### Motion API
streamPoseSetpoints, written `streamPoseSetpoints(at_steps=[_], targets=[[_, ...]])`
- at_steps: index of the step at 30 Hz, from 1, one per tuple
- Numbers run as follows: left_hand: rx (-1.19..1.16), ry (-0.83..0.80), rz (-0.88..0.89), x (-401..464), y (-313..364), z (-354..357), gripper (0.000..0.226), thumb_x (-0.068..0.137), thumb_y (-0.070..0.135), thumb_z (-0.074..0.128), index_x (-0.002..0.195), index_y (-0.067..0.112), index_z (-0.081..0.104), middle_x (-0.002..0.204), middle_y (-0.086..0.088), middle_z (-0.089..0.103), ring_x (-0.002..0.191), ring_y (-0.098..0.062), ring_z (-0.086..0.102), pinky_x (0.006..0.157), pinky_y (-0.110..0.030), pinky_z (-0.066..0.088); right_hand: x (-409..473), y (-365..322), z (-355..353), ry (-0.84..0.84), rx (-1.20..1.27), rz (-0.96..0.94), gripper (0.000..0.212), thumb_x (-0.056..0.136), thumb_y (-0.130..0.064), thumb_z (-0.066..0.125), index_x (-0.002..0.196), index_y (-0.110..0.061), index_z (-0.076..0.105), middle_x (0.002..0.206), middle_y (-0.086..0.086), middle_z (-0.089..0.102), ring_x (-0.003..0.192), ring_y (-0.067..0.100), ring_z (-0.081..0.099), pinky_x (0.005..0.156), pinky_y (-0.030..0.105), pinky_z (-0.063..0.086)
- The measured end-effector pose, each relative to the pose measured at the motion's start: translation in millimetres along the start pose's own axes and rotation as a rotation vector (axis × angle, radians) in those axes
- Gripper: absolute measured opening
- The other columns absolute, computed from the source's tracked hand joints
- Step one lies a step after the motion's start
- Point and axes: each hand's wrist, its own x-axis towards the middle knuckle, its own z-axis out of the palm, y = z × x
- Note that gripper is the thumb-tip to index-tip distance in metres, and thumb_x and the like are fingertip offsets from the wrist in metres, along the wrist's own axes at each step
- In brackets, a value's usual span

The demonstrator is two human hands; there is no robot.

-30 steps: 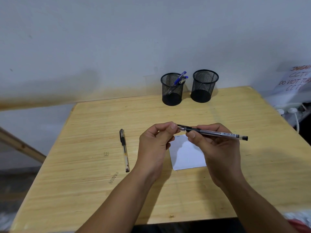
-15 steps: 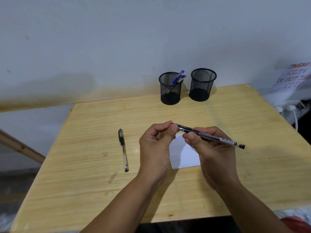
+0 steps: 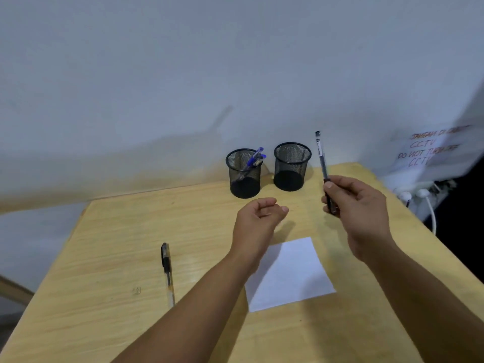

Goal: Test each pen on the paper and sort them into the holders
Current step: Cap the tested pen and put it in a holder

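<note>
My right hand (image 3: 356, 205) grips a clear pen with black ends (image 3: 321, 158), held nearly upright just right of the right mesh holder (image 3: 292, 166), which looks empty. The left mesh holder (image 3: 244, 174) has blue pens (image 3: 252, 161) leaning in it. My left hand (image 3: 258, 221) hovers above the table in front of the holders, fingers loosely curled with nothing in them. A white sheet of paper (image 3: 290, 273) lies flat on the wooden table (image 3: 110, 252). Another pen with a black cap (image 3: 167, 273) lies to the left of the paper.
A white wall rises right behind the holders. At the right table edge are white plugs and cables (image 3: 419, 195) and a handwritten paper sign (image 3: 429, 150). A wooden beam (image 3: 13, 289) slants at the lower left, off the table.
Both hands were together at the pen over the paper. My left hand has let go, and my right hand has lifted the pen upright and moved it toward the right holder.
</note>
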Motion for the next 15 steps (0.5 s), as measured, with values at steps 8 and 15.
streamPoseSetpoints(at_steps=[8, 15], targets=[[0.414, 0.084, 0.122, 89, 8, 38, 0.055, 0.078, 0.033, 0.08, 0.124, 0.009, 0.059, 0.118, -0.005, 0.064, 0.114, -0.02, 0.059, 0.082, -0.022, 0.038, 95, -31, -11, -0.077, -0.786, -0.35, 0.016, 0.091, -0.02, 0.063, 0.096, -0.016, 0.077, 0.099, -0.002, 0.074, 0.092, 0.011, 0.063, 0.082, 0.021, 0.041], [0.512, 0.183, 0.17, 121, 6, 63, 0.066, 0.068, 0.045, 0.082, 0.119, 0.012, 0.057, 0.118, -0.008, 0.066, 0.114, -0.027, 0.058, 0.091, -0.034, 0.049, 137, -28, 21, -0.224, -0.981, -0.411, 0.011, 0.087, -0.022, 0.07, 0.091, -0.014, 0.076, 0.097, 0.004, 0.074, 0.091, 0.019, 0.068, 0.076, 0.023, 0.043]])
